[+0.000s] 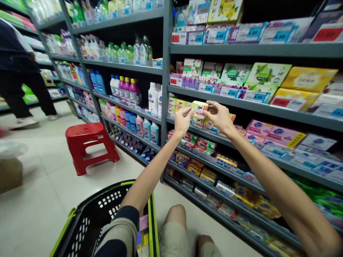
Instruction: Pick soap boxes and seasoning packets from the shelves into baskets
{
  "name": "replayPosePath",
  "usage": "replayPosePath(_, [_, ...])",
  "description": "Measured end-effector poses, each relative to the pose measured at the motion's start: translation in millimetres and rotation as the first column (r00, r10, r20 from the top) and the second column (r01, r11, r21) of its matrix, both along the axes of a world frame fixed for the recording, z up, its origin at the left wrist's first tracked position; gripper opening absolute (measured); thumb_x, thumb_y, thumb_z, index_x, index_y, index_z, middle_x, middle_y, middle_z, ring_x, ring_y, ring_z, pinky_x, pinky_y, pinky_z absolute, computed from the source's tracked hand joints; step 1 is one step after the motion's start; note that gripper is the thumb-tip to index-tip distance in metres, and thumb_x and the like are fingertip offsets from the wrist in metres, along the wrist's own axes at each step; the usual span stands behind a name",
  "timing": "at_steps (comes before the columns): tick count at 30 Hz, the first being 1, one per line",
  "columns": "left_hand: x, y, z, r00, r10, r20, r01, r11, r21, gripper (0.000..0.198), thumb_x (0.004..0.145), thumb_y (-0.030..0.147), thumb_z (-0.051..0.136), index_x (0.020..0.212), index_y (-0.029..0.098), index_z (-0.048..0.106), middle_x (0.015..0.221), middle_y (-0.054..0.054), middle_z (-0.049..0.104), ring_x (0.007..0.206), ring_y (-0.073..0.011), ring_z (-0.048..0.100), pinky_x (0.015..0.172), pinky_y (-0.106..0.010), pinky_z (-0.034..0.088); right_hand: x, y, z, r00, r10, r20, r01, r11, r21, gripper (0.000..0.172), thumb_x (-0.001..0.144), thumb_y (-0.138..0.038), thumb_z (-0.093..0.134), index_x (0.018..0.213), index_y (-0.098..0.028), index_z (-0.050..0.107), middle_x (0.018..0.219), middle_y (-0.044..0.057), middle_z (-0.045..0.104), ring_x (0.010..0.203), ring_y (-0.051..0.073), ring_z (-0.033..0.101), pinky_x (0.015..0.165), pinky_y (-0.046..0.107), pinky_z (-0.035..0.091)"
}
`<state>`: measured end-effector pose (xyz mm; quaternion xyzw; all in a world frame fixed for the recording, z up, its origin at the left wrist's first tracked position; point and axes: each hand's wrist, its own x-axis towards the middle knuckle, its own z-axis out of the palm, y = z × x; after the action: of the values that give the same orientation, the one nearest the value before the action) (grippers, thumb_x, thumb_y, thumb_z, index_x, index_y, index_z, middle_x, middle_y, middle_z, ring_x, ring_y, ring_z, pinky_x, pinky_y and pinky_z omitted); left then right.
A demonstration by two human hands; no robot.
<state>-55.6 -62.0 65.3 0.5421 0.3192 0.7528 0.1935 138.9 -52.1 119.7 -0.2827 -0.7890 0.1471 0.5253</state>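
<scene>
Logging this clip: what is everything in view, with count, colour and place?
soap box: one, pale yellow-green, held at mid-shelf height
shelving: two bays, grey, ahead
boxed goods: many, mixed colours, right bay
bottles: many, mixed colours, left bay
stool: one, red, floor left
basket: one, black, green rim, bottom left
cardboard box: one, brown, far left
other person: one, dark clothes, far left
left hand: one, bare, gripping soap box's left end
right hand: one, bare, gripping its right end

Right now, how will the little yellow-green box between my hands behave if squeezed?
The box looks like stiff carton, so probably rigid, though hard squeezing may dent it. Fingertips of the left hand and right hand carry it, so likely light. Flat faces: unlikely to roll.
</scene>
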Motion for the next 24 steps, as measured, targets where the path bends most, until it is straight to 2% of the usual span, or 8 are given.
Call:
replayPosePath(3, [-9, 14, 4.6, 0.999, 0.048, -0.017, -0.048, 0.999, 0.016, 0.029, 0.093, 0.017, 0.077, 0.121, 0.01, 0.081, 0.13, -0.015, 0.077, 0.113, -0.0239, 0.079, 0.109, -0.039, 0.063, -9, 14, 8.8, 0.984, -0.096, 0.147, 0.081, 0.991, 0.105, 0.047, 0.085, -0.034, 0.079, 0.128, -0.016, 0.072, 0.118, 0.013, 0.08, 0.11, 0.03, 0.077, 0.105, 0.05, 0.062])
replayPosePath(6, [-12, 23, 7.5, 0.994, 0.104, -0.042, -0.103, 0.994, 0.021, 0.026, 0.092, 0.014, 0.075, 0.117, 0.012, 0.083, 0.121, -0.012, 0.081, 0.108, -0.0221, 0.079, 0.105, -0.037, 0.064, -13, 26, 11.6, 0.965, -0.162, 0.205, 0.131, 0.978, 0.16, 0.047, 0.084, -0.03, 0.08, 0.127, -0.014, 0.071, 0.116, 0.014, 0.08, 0.109, 0.03, 0.076, 0.105, 0.049, 0.06])
replayPosePath(10, [-10, 30, 9.5, 0.982, 0.181, -0.057, -0.181, 0.983, 0.005, 0.024, 0.093, 0.017, 0.074, 0.115, 0.016, 0.085, 0.117, -0.011, 0.084, 0.109, -0.0258, 0.079, 0.103, -0.042, 0.065, -12, 34, 10.8, 0.945, -0.225, 0.237, 0.174, 0.96, 0.218, 0.046, 0.085, -0.03, 0.078, 0.127, -0.014, 0.069, 0.119, 0.013, 0.079, 0.109, 0.03, 0.075, 0.106, 0.046, 0.057])
replayPosePath(13, [-8, 35, 8.3, 0.975, 0.215, -0.063, -0.216, 0.976, -0.016, 0.023, 0.092, 0.02, 0.076, 0.113, 0.016, 0.086, 0.117, -0.012, 0.084, 0.113, -0.0293, 0.079, 0.108, -0.047, 0.062, -11, 35, 8.5, 0.946, -0.234, 0.226, 0.185, 0.958, 0.22, 0.043, 0.087, -0.031, 0.075, 0.128, -0.017, 0.069, 0.12, 0.011, 0.079, 0.11, 0.028, 0.074, 0.106, 0.044, 0.056])
replayPosePath(17, [-7, 42, 6.0, 0.968, 0.24, -0.072, -0.242, 0.97, -0.011, 0.023, 0.092, 0.023, 0.076, 0.113, 0.017, 0.086, 0.118, -0.012, 0.084, 0.115, -0.0293, 0.078, 0.112, -0.049, 0.059, -10, 36, 4.8, 0.94, -0.265, 0.216, 0.221, 0.953, 0.208, 0.042, 0.089, -0.034, 0.074, 0.129, -0.019, 0.069, 0.122, 0.009, 0.079, 0.112, 0.028, 0.073, 0.106, 0.043, 0.054])
replayPosePath(24, [2, 52, 1.8, 0.976, 0.199, -0.09, -0.204, 0.978, -0.041, 0.024, 0.094, 0.024, 0.075, 0.113, 0.015, 0.085, 0.117, -0.013, 0.084, 0.113, -0.0286, 0.078, 0.11, -0.046, 0.06, -4, 46, -4.9, 0.859, -0.413, 0.304, 0.332, 0.9, 0.282, 0.046, 0.096, -0.039, 0.069, 0.137, -0.019, 0.066, 0.125, 0.012, 0.077, 0.115, 0.033, 0.069, 0.11, 0.049, 0.048])
